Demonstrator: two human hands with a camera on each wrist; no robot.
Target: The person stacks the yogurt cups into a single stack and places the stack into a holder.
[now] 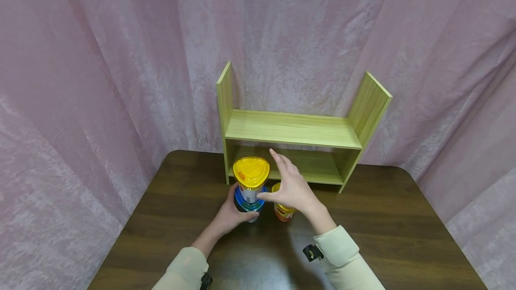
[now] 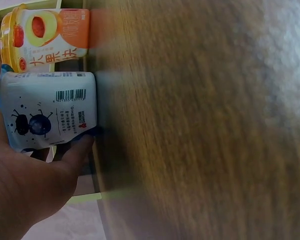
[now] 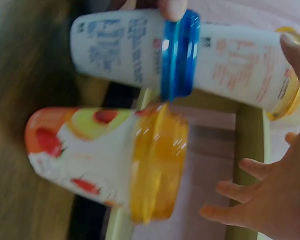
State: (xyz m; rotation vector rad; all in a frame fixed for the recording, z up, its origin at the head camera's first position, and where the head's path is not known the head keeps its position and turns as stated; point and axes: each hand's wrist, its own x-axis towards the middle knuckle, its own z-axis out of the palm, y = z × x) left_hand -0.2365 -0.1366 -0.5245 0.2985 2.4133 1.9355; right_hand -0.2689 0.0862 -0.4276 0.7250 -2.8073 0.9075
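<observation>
Two yogurt cups form a stack on the table. The lower, blue-lidded yogurt cup [image 2: 47, 107] is white with blueberry artwork, and my left hand [image 1: 228, 216] grips its side. Upright on the blue lid stands a yellow-lidded yogurt cup [image 3: 235, 67]. My right hand [image 1: 295, 189] is beside this upper cup with fingers spread, thumb overlapping the cup's side in the head view. Under the right hand, a second yellow-lidded yogurt cup [image 3: 95, 152] with peach and strawberry pictures stands on the table, partly hidden by that hand in the head view.
A light wooden two-tier shelf [image 1: 292, 130] with raised side panels stands at the back of the dark wooden table [image 1: 383, 227], just behind the cups. Pink curtains [image 1: 121, 79] hang behind and around the table.
</observation>
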